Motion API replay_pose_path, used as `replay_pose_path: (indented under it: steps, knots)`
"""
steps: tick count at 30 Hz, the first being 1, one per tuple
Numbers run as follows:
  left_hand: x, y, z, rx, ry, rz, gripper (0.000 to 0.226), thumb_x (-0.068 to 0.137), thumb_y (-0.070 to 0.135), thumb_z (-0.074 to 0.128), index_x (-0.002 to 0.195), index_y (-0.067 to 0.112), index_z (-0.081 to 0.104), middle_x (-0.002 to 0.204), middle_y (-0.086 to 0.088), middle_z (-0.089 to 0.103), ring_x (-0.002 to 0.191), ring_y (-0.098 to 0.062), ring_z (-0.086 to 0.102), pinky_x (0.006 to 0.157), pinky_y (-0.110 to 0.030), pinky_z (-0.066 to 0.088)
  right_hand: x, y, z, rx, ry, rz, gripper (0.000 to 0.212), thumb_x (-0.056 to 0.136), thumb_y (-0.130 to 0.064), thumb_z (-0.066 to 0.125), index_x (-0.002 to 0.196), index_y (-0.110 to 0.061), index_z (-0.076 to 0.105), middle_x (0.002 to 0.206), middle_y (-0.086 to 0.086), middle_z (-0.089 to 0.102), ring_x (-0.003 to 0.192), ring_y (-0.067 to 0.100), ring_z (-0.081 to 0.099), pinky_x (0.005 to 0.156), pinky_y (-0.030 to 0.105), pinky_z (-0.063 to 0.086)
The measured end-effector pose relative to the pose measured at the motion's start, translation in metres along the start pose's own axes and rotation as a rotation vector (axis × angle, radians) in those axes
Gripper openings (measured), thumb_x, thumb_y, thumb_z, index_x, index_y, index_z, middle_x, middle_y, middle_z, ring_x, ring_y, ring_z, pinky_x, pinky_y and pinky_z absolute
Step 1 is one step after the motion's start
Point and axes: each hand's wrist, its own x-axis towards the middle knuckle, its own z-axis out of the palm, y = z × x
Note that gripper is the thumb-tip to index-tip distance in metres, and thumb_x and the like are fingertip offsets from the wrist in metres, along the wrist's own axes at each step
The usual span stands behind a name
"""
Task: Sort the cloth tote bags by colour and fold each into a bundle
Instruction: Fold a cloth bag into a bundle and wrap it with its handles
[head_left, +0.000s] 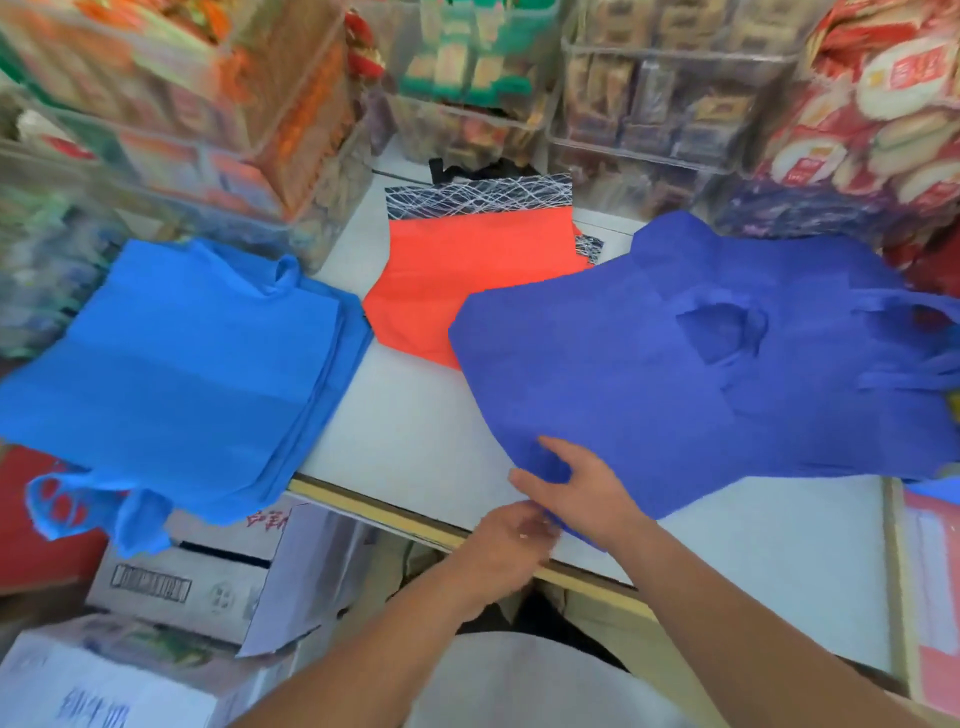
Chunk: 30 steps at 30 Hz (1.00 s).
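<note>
We can't read the blurred print on the box (156, 587), while our right hand (571, 493) pinches the near corner of the dark blue bag (649, 374), left hand (511, 543) just beside, grip unclear.

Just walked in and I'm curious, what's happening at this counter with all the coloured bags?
A person is sorting tote bags on a white counter. The light blue bags are stacked at left, orange-red bags lie in the middle, dark blue bags spread at right. The right hand grips the dark blue bags' near corner; the left hand is beside it, too blurred to read.
</note>
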Motion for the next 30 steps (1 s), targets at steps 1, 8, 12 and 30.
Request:
replay_pose_path:
  steps: [1, 8, 12, 30]
  knots:
    - [-0.001, -0.002, -0.007, 0.123, -0.070, 0.037, 0.013, 0.096, 0.030, 0.058, 0.095, 0.028, 0.070, 0.093, 0.013, 0.071, 0.086, -0.003, 0.065, 0.080, -0.021, 0.051, 0.001, 0.004, 0.006, -0.061, 0.024, 0.026, 0.082, 0.085, -0.055, 0.073, 0.154, -0.026, 0.040, 0.158, -0.009, 0.037, 0.146, 0.012, 0.033, 0.116, 0.032, 0.034]
    - [0.005, -0.003, -0.079, 0.478, 0.077, 0.084, 0.025, 0.103, 0.031, 0.053, 0.123, 0.025, 0.066, 0.118, 0.012, 0.064, 0.107, -0.005, 0.059, 0.093, -0.021, 0.045, -0.005, 0.051, 0.031, -0.268, 0.099, 0.263, 0.076, 0.094, -0.063, 0.050, 0.158, -0.028, 0.028, 0.165, -0.011, 0.022, 0.153, 0.020, 0.012, 0.120, 0.047, 0.030]
    - [0.017, -0.003, -0.108, 0.516, 0.208, 0.127, 0.030, 0.103, 0.028, 0.053, 0.132, 0.023, 0.060, 0.130, 0.011, 0.059, 0.113, -0.008, 0.057, 0.096, -0.021, 0.043, -0.019, 0.077, 0.019, -0.344, 0.176, 0.294, 0.070, 0.094, -0.067, 0.041, 0.152, -0.028, 0.039, 0.146, -0.009, 0.037, 0.145, 0.015, 0.026, 0.114, 0.049, 0.036]
    - [0.118, 0.014, -0.111, 0.417, 0.357, 0.255, 0.042, 0.097, 0.023, 0.065, 0.138, 0.024, 0.058, 0.118, 0.007, 0.066, 0.108, -0.013, 0.062, 0.101, -0.034, 0.049, 0.009, 0.090, -0.013, -0.325, 0.044, 0.166, 0.064, 0.099, -0.068, 0.032, 0.158, -0.046, 0.020, 0.167, -0.022, 0.004, 0.155, 0.016, -0.014, 0.122, 0.058, 0.002]
